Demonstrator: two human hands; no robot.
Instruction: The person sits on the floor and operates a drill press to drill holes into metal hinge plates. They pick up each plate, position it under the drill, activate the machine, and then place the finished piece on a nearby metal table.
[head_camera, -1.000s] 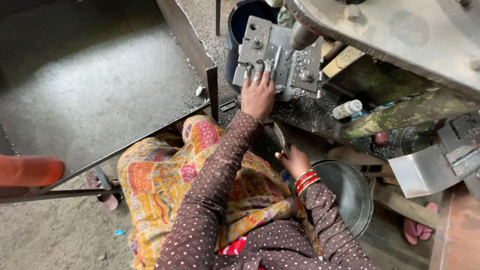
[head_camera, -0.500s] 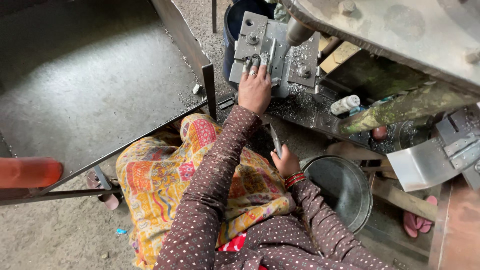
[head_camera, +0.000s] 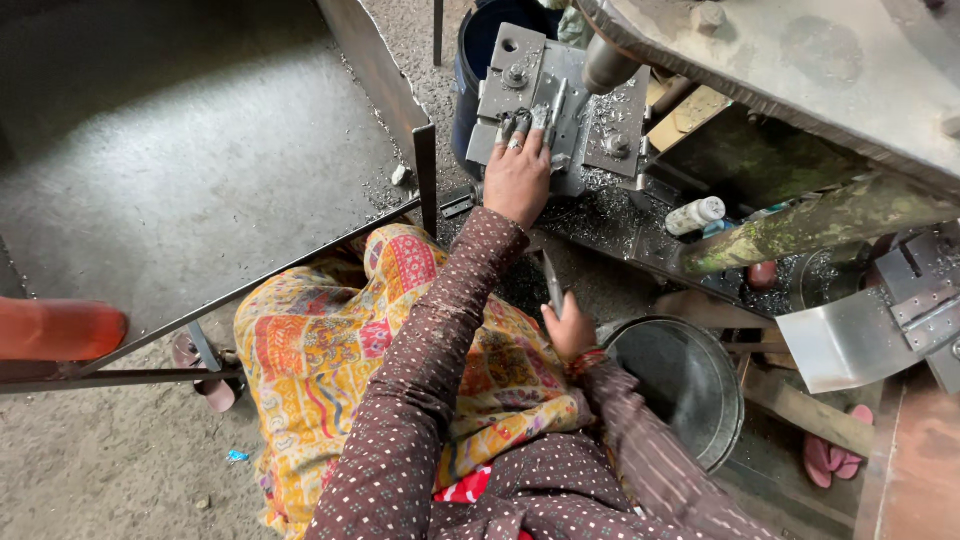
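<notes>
My left hand (head_camera: 519, 172) reaches forward onto the grey metal die block (head_camera: 605, 118) of a press machine, fingertips pressing a small metal piece on its face. My right hand (head_camera: 569, 325) stays low by my lap, closed around a thin metal strip (head_camera: 552, 281) that points up toward the die. Metal shavings lie scattered over the block and the bed around it. Both arms wear brown dotted sleeves, and red bangles sit on the right wrist.
A round steel bowl (head_camera: 700, 400) stands to the right of my lap. A dark blue drum (head_camera: 478, 50) sits behind the die. The machine's heavy frame (head_camera: 800, 70) overhangs at upper right. An angle-iron frame (head_camera: 300, 262) and red handle (head_camera: 55, 328) lie to the left.
My right hand has drawn in a little closer to my lap with the strip. The left hand stays on the die block, and the view has shifted slightly.
</notes>
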